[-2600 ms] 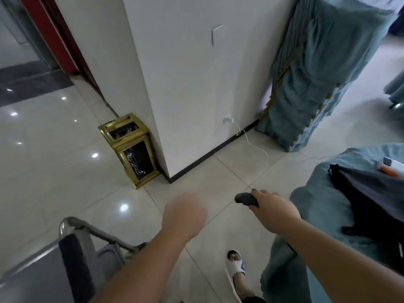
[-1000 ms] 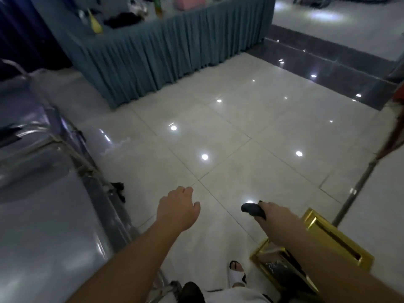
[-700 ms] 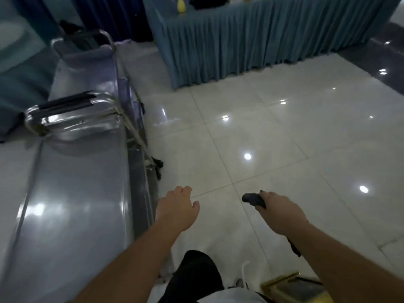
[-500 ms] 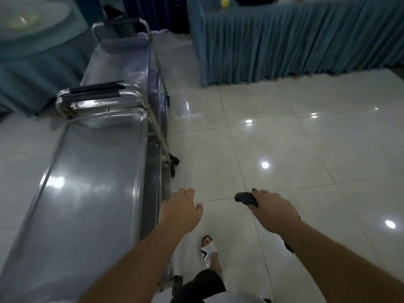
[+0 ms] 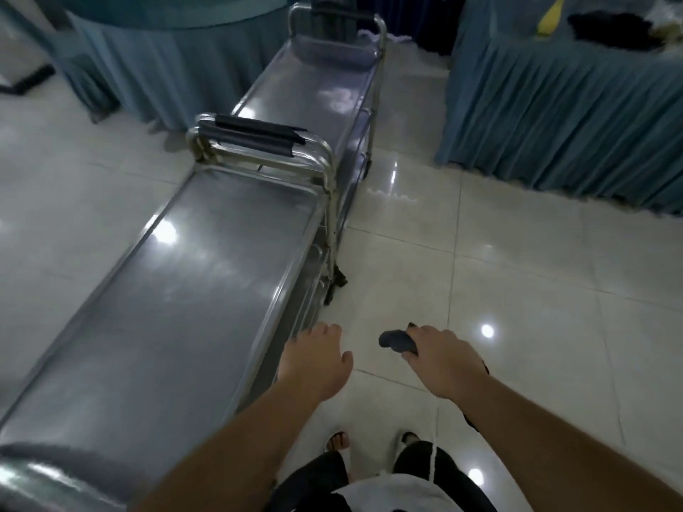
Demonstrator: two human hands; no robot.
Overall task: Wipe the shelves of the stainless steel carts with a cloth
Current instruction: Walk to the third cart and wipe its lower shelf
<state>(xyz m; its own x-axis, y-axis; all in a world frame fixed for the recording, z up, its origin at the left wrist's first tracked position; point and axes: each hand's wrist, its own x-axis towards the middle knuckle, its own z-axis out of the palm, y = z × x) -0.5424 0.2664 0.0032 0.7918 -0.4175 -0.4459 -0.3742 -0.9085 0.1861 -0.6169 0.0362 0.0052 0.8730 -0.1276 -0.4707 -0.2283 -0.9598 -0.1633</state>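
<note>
A right hand [image 5: 441, 360] grips a dark cloth [image 5: 397, 341]. At its nine o'clock, the left hand [image 5: 314, 364], fingers relaxed and empty, hovers beside a steel cart [image 5: 184, 290].

The near cart's top shelf [image 5: 192, 290] lies bare and reachable from its right edge, walled only by the padded handle rails [image 5: 258, 136] at its far end — behind them the second cart [image 5: 318, 86] stands end-on, hemmed by skirted tables [image 5: 554, 105] to left and right.
</note>
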